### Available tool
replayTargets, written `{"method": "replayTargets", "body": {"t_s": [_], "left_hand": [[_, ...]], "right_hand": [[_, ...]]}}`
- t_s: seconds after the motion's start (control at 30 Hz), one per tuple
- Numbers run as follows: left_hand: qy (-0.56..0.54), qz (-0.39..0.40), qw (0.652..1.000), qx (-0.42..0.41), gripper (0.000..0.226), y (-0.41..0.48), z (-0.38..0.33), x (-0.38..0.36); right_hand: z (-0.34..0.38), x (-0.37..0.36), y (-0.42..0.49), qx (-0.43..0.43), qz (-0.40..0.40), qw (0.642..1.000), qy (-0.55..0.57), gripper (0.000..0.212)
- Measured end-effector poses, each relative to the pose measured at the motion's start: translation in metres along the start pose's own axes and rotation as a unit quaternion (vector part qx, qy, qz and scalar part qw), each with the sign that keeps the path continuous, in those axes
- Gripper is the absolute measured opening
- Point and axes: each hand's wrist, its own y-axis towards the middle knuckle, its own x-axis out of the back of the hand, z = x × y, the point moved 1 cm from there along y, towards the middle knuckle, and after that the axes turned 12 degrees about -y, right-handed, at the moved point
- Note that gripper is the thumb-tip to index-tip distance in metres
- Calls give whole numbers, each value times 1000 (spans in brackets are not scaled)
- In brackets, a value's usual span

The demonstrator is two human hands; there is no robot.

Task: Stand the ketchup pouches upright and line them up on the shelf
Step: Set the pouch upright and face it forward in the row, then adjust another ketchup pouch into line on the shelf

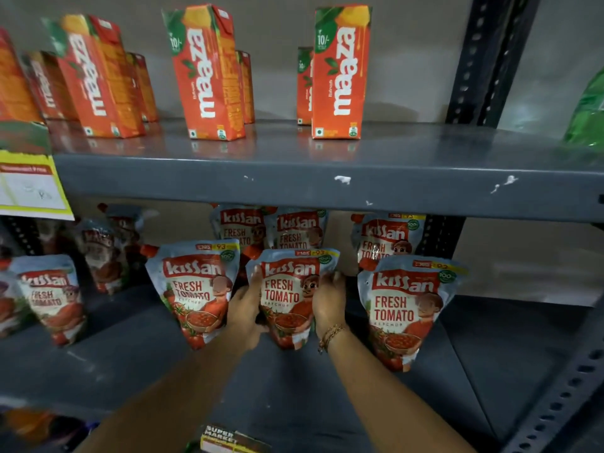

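Several grey and red Kissan ketchup pouches stand upright on the lower grey shelf (294, 387). The middle front pouch (287, 295) is held from both sides: my left hand (245, 315) presses its left edge and my right hand (330, 302), with a bracelet at the wrist, presses its right edge. Another front pouch (196, 289) stands just left of it, and a third (408, 308) stands to the right. Behind them more pouches (294, 228) stand in a back row, partly hidden by the upper shelf's edge. A further pouch (52, 295) stands at the far left.
The upper shelf (327, 181) carries several orange Maaza juice cartons (209, 73). A yellow price label (29, 188) hangs at its left. A dark perforated upright (483, 60) bounds the right side, with a green packet (588, 116) beyond it. A label sticker (225, 439) sits on the lower shelf's front edge.
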Motion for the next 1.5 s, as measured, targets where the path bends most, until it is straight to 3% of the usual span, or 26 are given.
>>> {"method": "replayTargets", "body": {"t_s": [0.13, 0.37, 0.5, 0.6, 0.67, 0.73, 0.8, 0.87, 0.93, 1.0, 1.07, 1.2, 1.33, 1.5], "left_hand": [[7, 8, 999, 32, 77, -7, -2, -9], [-10, 4, 999, 37, 69, -11, -1, -17], [-9, 22, 999, 46, 70, -13, 0, -15], [19, 34, 999, 26, 68, -15, 3, -4], [32, -23, 998, -44, 45, -21, 8, 7], [29, -148, 981, -119, 39, -23, 13, 31], [33, -264, 944, -194, 42, -23, 3, 56], [36, -322, 921, -215, 55, -12, -12, 82], [17, -283, 944, -168, 67, -4, -29, 94], [-17, -160, 978, -133, 70, 9, -44, 107], [-27, -78, 994, -73, 55, 16, -66, 117], [6, -35, 999, 20, 37, 32, -83, 125], [10, 0, 999, 40, 47, 38, -85, 124], [8, 16, 999, 46, 57, 45, -84, 122]], "right_hand": [[2, -3, -2, -9, -66, 993, 99, 20], [13, 1, -4, -32, -63, 986, 148, 24], [11, 4, -8, -33, -60, 991, 119, 16], [-8, -7, -7, -102, -121, 987, -16, 27], [-19, -15, -20, -189, -148, 969, -53, 34], [-28, -31, -40, -252, -147, 954, -66, 38], [-36, -56, -55, -200, -124, 971, -49, 43], [-38, -83, -65, -83, -36, 996, -26, 28], [-33, -100, -68, -13, 69, 995, -74, 16], [-31, -118, -63, -3, 129, 990, -64, 31], [-26, -141, -62, -33, 160, 986, -13, 41], [-17, -161, -57, -63, 105, 991, 52, 32], [-13, -167, -49, -70, 45, 992, 98, 36], [-10, -164, -46, -75, 29, 989, 123, 37]]}}
